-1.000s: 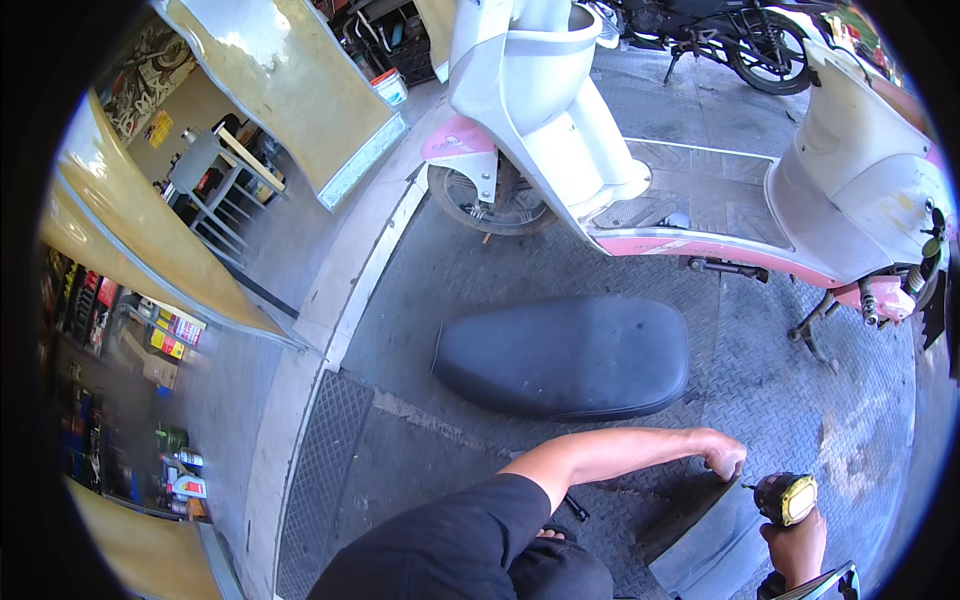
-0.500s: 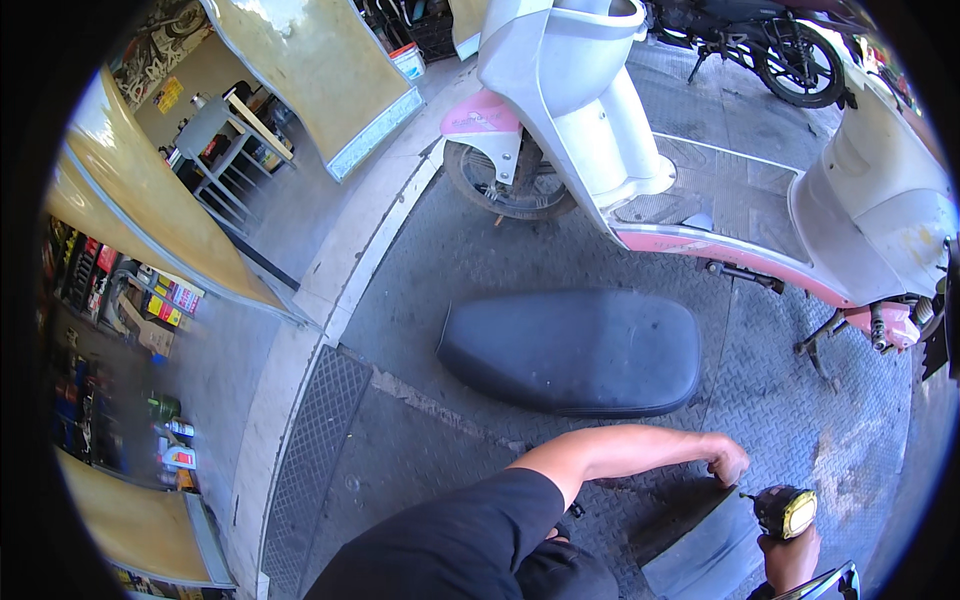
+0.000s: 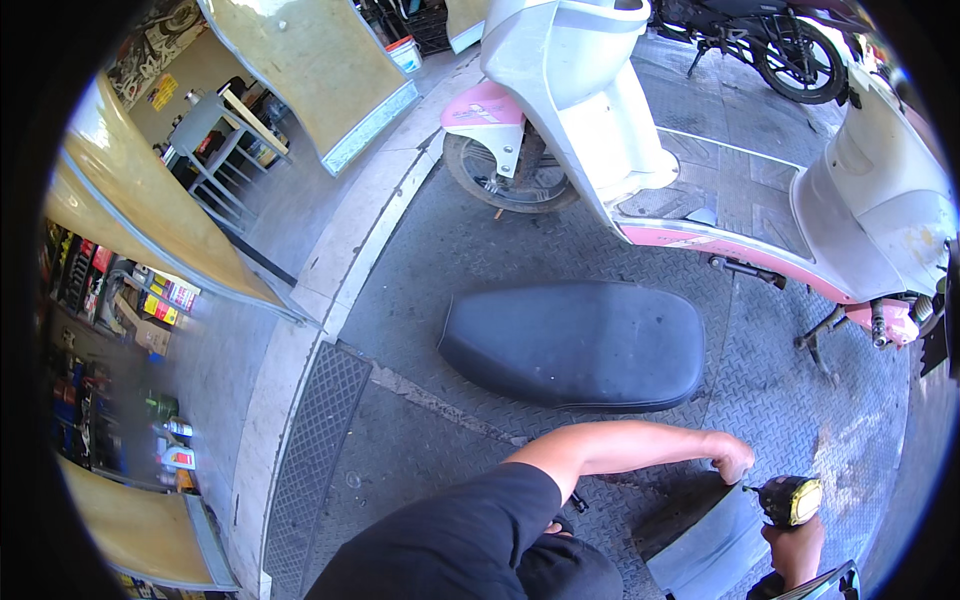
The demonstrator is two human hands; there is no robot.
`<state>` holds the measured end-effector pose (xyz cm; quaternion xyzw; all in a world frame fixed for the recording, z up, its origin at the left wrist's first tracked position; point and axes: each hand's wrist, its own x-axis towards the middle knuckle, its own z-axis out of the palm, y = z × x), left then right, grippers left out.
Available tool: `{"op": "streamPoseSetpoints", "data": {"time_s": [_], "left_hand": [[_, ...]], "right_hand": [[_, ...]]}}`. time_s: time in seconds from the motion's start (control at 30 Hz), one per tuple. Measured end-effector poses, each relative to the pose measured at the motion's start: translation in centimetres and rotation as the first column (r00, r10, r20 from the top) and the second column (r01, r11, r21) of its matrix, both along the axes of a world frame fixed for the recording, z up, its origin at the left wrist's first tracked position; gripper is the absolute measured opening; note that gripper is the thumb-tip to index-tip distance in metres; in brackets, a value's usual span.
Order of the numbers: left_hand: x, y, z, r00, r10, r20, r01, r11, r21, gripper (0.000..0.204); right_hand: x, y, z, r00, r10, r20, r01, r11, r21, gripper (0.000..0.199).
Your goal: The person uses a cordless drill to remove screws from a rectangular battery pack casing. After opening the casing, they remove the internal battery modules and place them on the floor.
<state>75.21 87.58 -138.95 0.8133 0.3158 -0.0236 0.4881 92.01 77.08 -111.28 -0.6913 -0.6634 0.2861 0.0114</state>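
A: Starting at far left, noting what first?

B: Noting a white bottle [image 3: 179, 457] near cluttered shelving; farther up, past a yellowish pillar [image 3: 160, 200], a grey chair [image 3: 205, 125]; then, rightward, a dark grating [image 3: 315, 460] set along a pale curb [image 3: 398, 205]

A: Moving to the middle, recording what?

B: Recording a black seat [image 3: 575, 345], lying on the tread-patterned floor [image 3: 770, 400], apart from both hands; beyond it, up and to the right, a white and pink scooter [image 3: 600, 125], front wheel to the left

A: And the dark curved piece [image 3: 712, 548]: located where?

B: Located at lower right, on the floor, below the right end of the seat, upper corner just under the left hand [image 3: 733, 460]

A: Able to read the left grip?

B: Only in part: fingers curled down at that corner; cannot tell whether clamped on the piece or on something small, fingertips hidden

A: Farther right, seeing what?

B: Seeing a black and yellow power drill [image 3: 792, 500], pointing left, tip just beside the same corner; below, the right hand [image 3: 797, 552], clamped around the handle; at upper right, well apart, a dark motorcycle [image 3: 800, 62]
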Motion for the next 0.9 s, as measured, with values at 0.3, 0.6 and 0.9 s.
{"op": "streamPoseSetpoints", "data": {"time_s": [0.3,0.6,0.9], "left_hand": [[-1.5,-1.7,3.8,0.993,-0.096,-0.064,0.101,0.992,0.076,0.032],[-2.4,-1.2,4.3,0.994,-0.068,-0.088,0.067,0.998,-0.016,0.048],[-3.6,0.2,4.2,0.998,-0.014,0.066,0.027,0.98,-0.195,0.046]], "right_hand": [[-2.8,-1.9,3.9,0.962,-0.052,0.268,0.081,0.992,-0.096,0.035],[-1.6,-2.6,2.7,0.971,-0.01,0.241,0.048,0.987,-0.152,0.039],[1.2,-3.3,0.9,0.977,-0.127,0.171,0.152,0.978,-0.144,0.046]]}}
